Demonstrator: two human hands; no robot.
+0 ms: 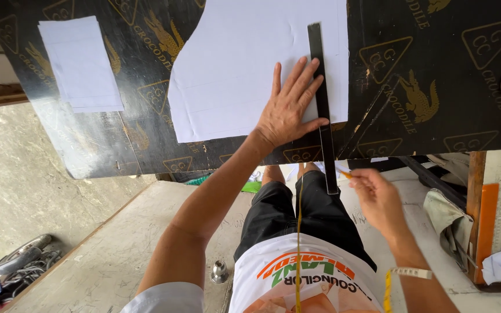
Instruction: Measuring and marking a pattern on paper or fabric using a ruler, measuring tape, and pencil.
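White paper point(244, 69) sits flat on the dark table point(436, 75) with my left hand point(288, 107) spread open pinning the black ruler point(322, 98) on it, right hand point(378, 197) pinching a pencil point(346, 174) near the edge, and I reckon the overhanging ruler could easily pivot and skew the line.

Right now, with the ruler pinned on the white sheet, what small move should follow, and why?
Probably bring the right hand up to the ruler edge: it holds a small pencil-like tip off the table, while the left hand presses the ruler flat on the white sheet.

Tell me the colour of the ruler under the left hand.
Black; the ruler shows best in the head view.
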